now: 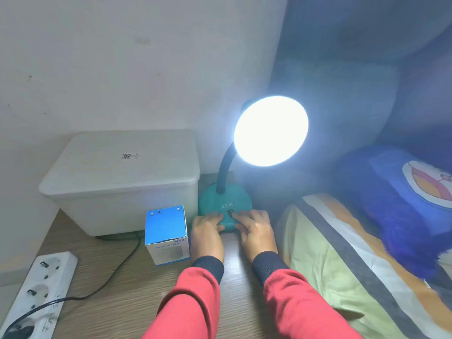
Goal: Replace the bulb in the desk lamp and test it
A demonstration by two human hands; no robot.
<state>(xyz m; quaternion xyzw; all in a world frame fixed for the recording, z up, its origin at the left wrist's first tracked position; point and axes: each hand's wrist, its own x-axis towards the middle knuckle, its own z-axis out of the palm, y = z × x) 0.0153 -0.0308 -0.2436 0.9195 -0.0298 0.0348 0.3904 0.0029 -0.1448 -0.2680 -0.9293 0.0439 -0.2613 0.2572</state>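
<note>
The desk lamp stands on the wooden table with a round teal base [226,199] and a black bent neck [223,172]. Its head [271,131] glares bright white, so the bulb inside cannot be made out. A dark switch [230,212] sits at the front of the base. My left hand [206,232] rests on the left front edge of the base, fingers laid on it. My right hand [254,228] lies on the right front edge, a fingertip touching the switch.
A blue and white humidifier box [166,234] stands just left of my left hand. Behind it is a lidded white plastic tub [122,182]. A white power strip [36,292] with a black cord lies at the lower left. Striped bedding [342,253] and a blue plush [403,192] fill the right.
</note>
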